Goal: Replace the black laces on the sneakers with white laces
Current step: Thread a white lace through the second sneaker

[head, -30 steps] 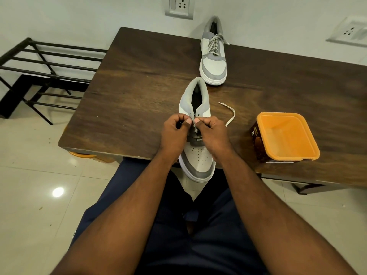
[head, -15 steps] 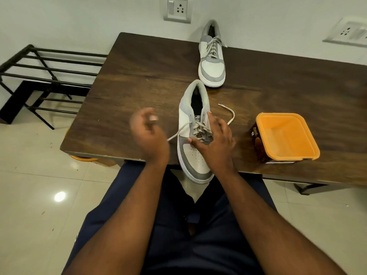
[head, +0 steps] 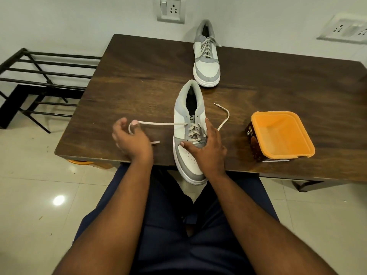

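A grey and white sneaker (head: 187,116) lies on the dark wooden table (head: 139,76), its toe over the near edge. White laces (head: 193,132) run through its eyelets. My left hand (head: 131,141) holds one lace end (head: 158,123) pulled taut to the left, looped round a finger. My right hand (head: 206,147) rests on the shoe's right side, thumb on the toe box, fingers along the eyelets. The other lace end (head: 224,118) lies loose on the table to the right. A second sneaker (head: 206,60) with white laces stands at the table's far edge.
An orange-rimmed brown tub (head: 282,135) stands on the table to the right of the near shoe. A black metal rack (head: 39,80) stands on the floor at the left. Wall sockets (head: 171,9) sit above the table. My legs are under the near edge.
Both hands were together at the eyelets. My left hand has since drawn the lace out to the left until it is taut, while my right hand moved down to steady the shoe.
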A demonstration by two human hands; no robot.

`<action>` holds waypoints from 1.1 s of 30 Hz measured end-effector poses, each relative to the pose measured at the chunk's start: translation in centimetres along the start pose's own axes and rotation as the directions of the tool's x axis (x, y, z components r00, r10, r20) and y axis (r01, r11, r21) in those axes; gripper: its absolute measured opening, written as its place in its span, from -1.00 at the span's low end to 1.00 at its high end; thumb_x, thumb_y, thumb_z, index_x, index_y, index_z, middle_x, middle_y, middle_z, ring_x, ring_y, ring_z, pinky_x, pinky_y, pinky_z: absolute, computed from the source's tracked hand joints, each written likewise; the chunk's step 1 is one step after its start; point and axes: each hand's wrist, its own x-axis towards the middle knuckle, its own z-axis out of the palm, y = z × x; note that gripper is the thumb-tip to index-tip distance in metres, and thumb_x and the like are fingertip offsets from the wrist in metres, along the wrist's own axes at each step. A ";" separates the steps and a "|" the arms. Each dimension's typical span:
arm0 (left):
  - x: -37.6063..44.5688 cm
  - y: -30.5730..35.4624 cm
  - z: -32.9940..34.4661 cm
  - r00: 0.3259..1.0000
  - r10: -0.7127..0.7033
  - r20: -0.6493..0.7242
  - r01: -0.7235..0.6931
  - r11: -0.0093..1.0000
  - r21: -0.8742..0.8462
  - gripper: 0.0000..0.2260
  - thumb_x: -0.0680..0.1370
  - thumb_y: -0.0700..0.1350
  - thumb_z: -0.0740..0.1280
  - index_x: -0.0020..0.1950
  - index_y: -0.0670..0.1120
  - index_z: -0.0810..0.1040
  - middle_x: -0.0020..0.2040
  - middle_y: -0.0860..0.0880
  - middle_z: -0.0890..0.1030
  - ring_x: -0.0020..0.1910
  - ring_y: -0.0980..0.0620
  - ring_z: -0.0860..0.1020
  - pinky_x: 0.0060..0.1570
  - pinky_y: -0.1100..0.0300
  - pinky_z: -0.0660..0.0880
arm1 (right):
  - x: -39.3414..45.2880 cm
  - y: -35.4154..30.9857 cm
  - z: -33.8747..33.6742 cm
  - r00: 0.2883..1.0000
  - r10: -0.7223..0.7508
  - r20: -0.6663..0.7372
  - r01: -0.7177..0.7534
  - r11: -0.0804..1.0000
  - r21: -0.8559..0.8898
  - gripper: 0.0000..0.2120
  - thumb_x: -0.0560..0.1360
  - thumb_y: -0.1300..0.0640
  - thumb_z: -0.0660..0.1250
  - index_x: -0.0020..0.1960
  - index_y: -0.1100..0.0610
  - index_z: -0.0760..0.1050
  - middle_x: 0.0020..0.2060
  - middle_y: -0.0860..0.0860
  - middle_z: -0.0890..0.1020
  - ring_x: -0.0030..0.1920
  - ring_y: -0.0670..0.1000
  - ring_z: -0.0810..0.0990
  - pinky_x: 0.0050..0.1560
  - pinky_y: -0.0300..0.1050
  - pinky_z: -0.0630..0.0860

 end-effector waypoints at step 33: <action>-4.5 9.4 0.5 0.584 -0.252 0.772 0.617 0.756 -0.220 -0.84 0.52 -0.40 0.33 0.05 -0.23 0.57 -0.15 -0.16 0.68 -0.22 -0.01 0.69 -0.08 0.12 0.65 | -4.1 -3.8 -2.8 0.988 -0.073 0.136 -0.048 0.693 0.719 -0.83 0.58 0.17 0.29 -0.05 0.19 0.65 -0.22 0.00 0.71 -0.09 -0.10 0.66 0.00 -0.27 0.52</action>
